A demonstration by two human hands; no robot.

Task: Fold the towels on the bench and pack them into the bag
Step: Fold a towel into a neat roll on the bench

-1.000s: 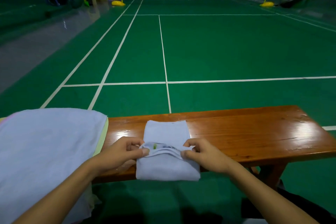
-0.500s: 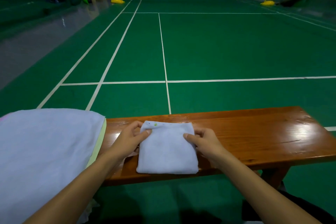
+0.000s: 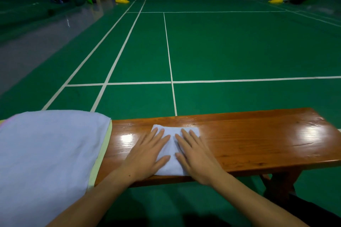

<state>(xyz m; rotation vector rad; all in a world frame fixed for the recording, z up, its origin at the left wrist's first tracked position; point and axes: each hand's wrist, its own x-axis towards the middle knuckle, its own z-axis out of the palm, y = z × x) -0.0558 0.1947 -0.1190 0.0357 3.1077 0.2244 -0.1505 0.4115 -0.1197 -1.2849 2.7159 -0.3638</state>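
Flattening stage: folded pale-blue cloth towel (image 3: 172,153) on glossy brown wooden table (image 3: 258,140).
Left hand (image 3: 147,153) and right hand (image 3: 195,155): grip spread flat, pinching nothing; releasing pressure risks the fold springing open.

left hand (image 3: 145,155) flat on folded towel (image 3: 172,155) | right hand (image 3: 196,156) likewise | bench (image 3: 258,140)

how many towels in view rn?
3 that show: a small folded towel under both hands mid-bench, a large blue towel over the bench's left end, and a yellow-green one edging out beneath it. More may be hidden.
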